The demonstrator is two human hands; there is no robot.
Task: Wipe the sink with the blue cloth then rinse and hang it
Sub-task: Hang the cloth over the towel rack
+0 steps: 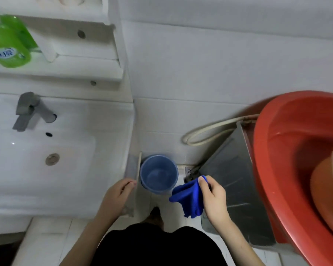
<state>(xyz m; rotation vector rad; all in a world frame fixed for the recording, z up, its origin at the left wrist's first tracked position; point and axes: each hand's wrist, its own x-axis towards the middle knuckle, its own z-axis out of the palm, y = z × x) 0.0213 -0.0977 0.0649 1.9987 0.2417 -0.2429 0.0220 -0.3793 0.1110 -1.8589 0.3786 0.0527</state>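
Observation:
A white sink point(69, 169) fills the left side, with a grey tap point(30, 112) at its back and a metal drain point(52, 159) in the basin. My right hand point(213, 198) holds the blue cloth point(188, 198), which hangs bunched to the right of the sink, above the floor. My left hand point(116, 194) is at the sink's right edge, fingers loosely curled with nothing in them; whether they touch the edge I cannot tell.
A blue bucket point(159, 174) stands on the floor between sink and cloth. A large red basin point(288, 160) sits on a metal stand point(236, 189) at right. A green bottle point(6, 43) stands on the shelf above the tap. A hose point(210, 133) loops along the wall.

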